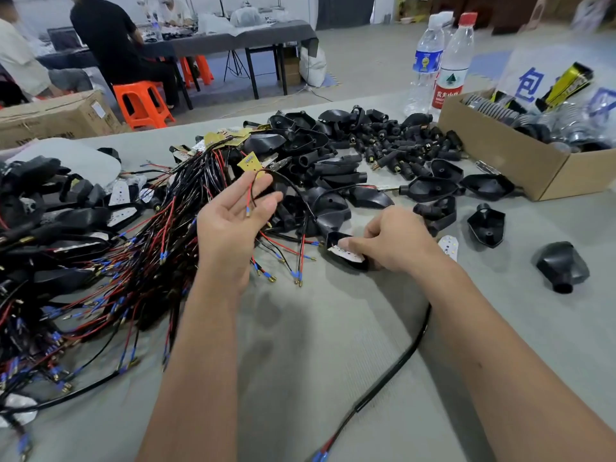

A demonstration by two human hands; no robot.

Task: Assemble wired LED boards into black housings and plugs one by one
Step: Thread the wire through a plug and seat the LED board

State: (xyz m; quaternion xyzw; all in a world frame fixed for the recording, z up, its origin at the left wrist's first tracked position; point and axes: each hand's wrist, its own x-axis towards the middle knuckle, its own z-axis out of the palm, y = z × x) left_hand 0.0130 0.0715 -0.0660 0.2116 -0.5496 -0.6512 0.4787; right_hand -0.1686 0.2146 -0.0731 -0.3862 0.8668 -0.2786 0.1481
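Two hands work over the bench (300, 361), and the housing (345, 253) under the right hand (396, 243) serves as landmark; that hand's grip is clamped on it, thumb pressing a white LED board (346, 253) into its open face; the left hand (233, 221), up and to the left of the housing, lies palm up with fingers loosely straight, its fingertips pinching the wires (250, 198) of a yellow-backed board (251, 162) that stands above them, red and black leads hanging across the palm; left of the housing sprawls the wire bundle (116, 261); beyond it lies the pile of empty housings and plugs (383, 145); to its far right stands a cardboard box (506, 161); near it, toward the camera, a black cable (393, 371) runs under the right forearm. The step looks like seating one board while the next is picked out; the next move would call for finishing that seating, then threading the held leads through a fresh housing's neck without snagging the bundle.
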